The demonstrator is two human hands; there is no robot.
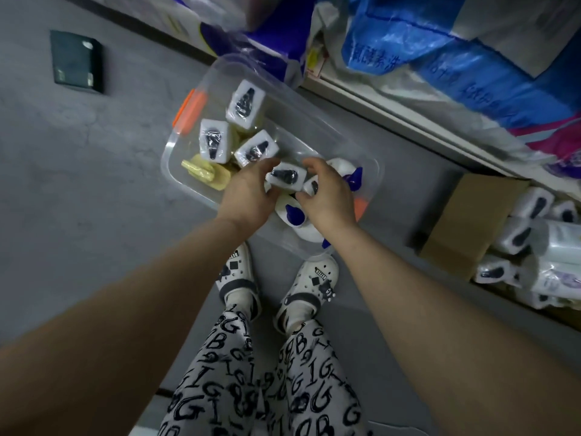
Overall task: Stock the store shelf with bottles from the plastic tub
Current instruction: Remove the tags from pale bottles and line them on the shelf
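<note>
Grey store floor (94, 184), alongside a low shelf (393, 99). Item: clear plastic tub (330, 136) with orange latches, standing on the floor ahead of the person's feet. Contents: upright white-topped bottles (213, 143), one yellow bottle (204, 174) lying flat, blue-capped bottles (292, 214) at the near end. Left hand (248, 191): fingers curled on a wrapped bottle (286, 177) inside the tub. Right hand (328, 196): fingers curled over the neighbouring bottle (310, 185). Bottom tier of shelf: similar stocked bottles (518, 237) next to a cardboard box (465, 221).

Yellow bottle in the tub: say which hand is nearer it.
Left. The left hand is just beside the yellow bottle, gripping a white-capped bottle; the right hand, farther along the tub, grips a second capped bottle.
</note>
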